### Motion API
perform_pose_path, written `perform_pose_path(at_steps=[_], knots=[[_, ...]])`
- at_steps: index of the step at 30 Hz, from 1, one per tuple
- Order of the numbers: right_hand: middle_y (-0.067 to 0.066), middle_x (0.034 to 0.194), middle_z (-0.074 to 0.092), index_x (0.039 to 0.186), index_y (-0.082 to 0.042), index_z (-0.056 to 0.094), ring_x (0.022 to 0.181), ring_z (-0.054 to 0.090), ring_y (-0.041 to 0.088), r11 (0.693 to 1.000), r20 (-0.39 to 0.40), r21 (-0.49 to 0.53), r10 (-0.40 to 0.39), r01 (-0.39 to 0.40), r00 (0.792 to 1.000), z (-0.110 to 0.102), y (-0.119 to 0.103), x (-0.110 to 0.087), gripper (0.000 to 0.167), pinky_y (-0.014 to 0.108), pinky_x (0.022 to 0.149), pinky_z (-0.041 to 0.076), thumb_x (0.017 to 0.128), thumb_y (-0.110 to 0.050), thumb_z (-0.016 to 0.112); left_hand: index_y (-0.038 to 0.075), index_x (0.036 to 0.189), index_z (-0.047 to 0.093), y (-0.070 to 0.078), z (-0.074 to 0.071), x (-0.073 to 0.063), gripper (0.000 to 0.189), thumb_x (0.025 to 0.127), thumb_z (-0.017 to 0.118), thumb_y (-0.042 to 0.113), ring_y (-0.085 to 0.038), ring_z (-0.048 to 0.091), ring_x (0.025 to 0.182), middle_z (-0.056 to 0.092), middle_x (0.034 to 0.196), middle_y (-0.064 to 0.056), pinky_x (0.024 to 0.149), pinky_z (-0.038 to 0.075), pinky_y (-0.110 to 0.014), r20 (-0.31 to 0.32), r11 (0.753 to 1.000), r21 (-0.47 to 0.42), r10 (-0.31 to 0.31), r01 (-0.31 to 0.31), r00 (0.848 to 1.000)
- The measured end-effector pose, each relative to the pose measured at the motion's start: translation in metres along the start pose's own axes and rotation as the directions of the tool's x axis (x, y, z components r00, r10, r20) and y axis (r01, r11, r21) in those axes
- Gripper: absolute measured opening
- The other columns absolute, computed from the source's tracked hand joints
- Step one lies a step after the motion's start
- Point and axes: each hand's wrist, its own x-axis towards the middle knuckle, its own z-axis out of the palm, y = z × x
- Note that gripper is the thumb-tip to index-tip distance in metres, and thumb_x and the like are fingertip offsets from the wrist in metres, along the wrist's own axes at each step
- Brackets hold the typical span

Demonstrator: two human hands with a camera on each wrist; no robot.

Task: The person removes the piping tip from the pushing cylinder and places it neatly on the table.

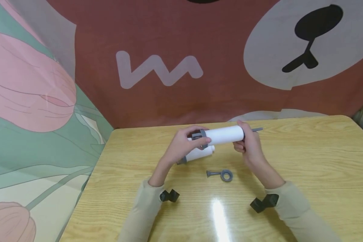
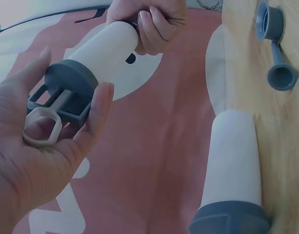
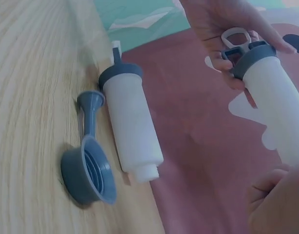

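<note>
Head view | left hand [image 1: 183,144] pinching white tube [image 1: 226,135] at grey cap [image 1: 203,134] | right hand [image 1: 252,148] fingers curled round opposite end | risk: slack grip could drop tube

Room to pass over table [image 1: 317,161] at right. White cylinder [image 1: 225,135] bridges left grip [image 1: 181,144] and right grip [image 1: 251,146]; white bottle [image 1: 198,154] and grey ring piece [image 1: 222,174] obstruct below.
</note>
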Motion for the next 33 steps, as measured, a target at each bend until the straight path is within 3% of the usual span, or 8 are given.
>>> perform_pose_path(at_steps=[7, 12, 16, 18, 22, 25, 29, 33], knots=[[-0.007, 0.051, 0.043, 0.073, -0.012, 0.058, 0.038, 0.031, 0.001, 0.999, -0.065, 0.046, 0.009, -0.006, 0.998, 0.002, 0.006, 0.001, 0.035, 0.017, 0.041, 0.017, 0.105, -0.025, 0.052, 0.017, 0.119, 0.076, 0.002, 0.005, -0.002, 0.040, 0.085, 0.086, 0.034, -0.018, 0.068, 0.091, 0.074, 0.106, 0.002, 0.074, 0.059, -0.036, -0.034, 0.990, 0.140, 0.020, -0.015, 0.999], [-0.002, 0.054, 0.052, 0.070, -0.010, 0.060, 0.036, 0.031, -0.001, 0.995, -0.171, 0.076, -0.057, 0.071, 0.984, 0.007, 0.009, -0.002, 0.034, 0.016, 0.039, 0.017, 0.102, -0.017, 0.053, 0.009, 0.113, 0.077, 0.002, 0.010, -0.004, 0.032, 0.087, 0.083, 0.027, -0.022, 0.073, 0.074, 0.076, 0.094, -0.003, 0.069, 0.062, -0.047, -0.023, 0.999, 0.046, 0.004, -0.003, 1.000], [0.000, 0.055, 0.054, 0.067, -0.009, 0.059, 0.036, 0.031, 0.000, 0.980, -0.210, 0.109, -0.143, 0.168, 0.967, 0.011, 0.009, -0.005, 0.034, 0.016, 0.038, 0.017, 0.100, -0.012, 0.052, 0.009, 0.114, 0.077, 0.004, 0.010, -0.004, 0.034, 0.085, 0.083, 0.026, -0.024, 0.074, 0.074, 0.076, 0.095, -0.005, 0.069, 0.061, -0.040, -0.009, 0.999, -0.017, -0.038, 0.038, 0.999], [0.000, 0.056, 0.056, 0.067, -0.008, 0.061, 0.039, 0.039, 0.001, 0.972, -0.231, 0.110, -0.178, 0.207, 0.957, 0.013, 0.008, -0.007, 0.033, 0.015, 0.037, 0.025, 0.098, -0.013, 0.053, 0.009, 0.116, 0.077, 0.006, 0.009, -0.004, 0.035, 0.085, 0.084, 0.024, -0.024, 0.073, 0.075, 0.076, 0.097, -0.006, 0.069, 0.061, -0.036, -0.001, 0.997, -0.041, -0.058, 0.058, 0.998], [0.000, 0.059, 0.058, 0.067, -0.007, 0.063, 0.045, 0.049, 0.004, 0.953, -0.280, 0.115, -0.240, 0.281, 0.929, 0.016, 0.007, -0.010, 0.029, 0.016, 0.037, 0.038, 0.095, -0.013, 0.056, 0.007, 0.118, 0.076, 0.009, 0.006, -0.005, 0.037, 0.084, 0.084, 0.018, -0.023, 0.071, 0.083, 0.074, 0.106, -0.009, 0.075, 0.062, -0.043, 0.035, 0.993, -0.087, -0.083, 0.086, 0.996], [0.000, 0.057, 0.057, 0.066, -0.006, 0.062, 0.047, 0.052, 0.005, 0.930, -0.294, 0.142, -0.288, 0.339, 0.912, 0.019, 0.005, -0.012, 0.029, 0.016, 0.036, 0.039, 0.094, -0.010, 0.055, 0.006, 0.119, 0.076, 0.010, 0.005, -0.005, 0.038, 0.083, 0.084, 0.015, -0.024, 0.069, 0.088, 0.073, 0.110, -0.010, 0.078, 0.061, -0.052, 0.052, 0.989, -0.119, -0.084, 0.090, 0.995], [0.000, 0.053, 0.054, 0.061, -0.003, 0.061, 0.045, 0.052, 0.006, 0.885, -0.284, 0.188, -0.366, 0.426, 0.886, 0.020, 0.001, -0.012, 0.030, 0.019, 0.035, 0.040, 0.091, -0.005, 0.054, 0.004, 0.120, 0.075, 0.010, 0.009, -0.004, 0.038, 0.083, 0.083, 0.012, -0.021, 0.070, 0.081, 0.074, 0.105, -0.010, 0.070, 0.062, -0.041, 0.052, 0.977, -0.188, -0.090, 0.098, 0.995], [-0.001, 0.050, 0.053, 0.054, 0.000, 0.055, 0.045, 0.048, 0.006, 0.815, -0.221, 0.194, -0.507, 0.547, 0.833, 0.017, -0.005, -0.010, 0.033, 0.020, 0.043, 0.043, 0.087, -0.001, 0.052, -0.006, 0.125, 0.069, 0.007, 0.018, -0.003, 0.036, 0.092, 0.073, 0.009, -0.018, 0.070, 0.067, 0.072, 0.091, -0.013, 0.057, 0.055, -0.028, 0.094, 0.935, -0.325, -0.119, 0.144, 0.988]])
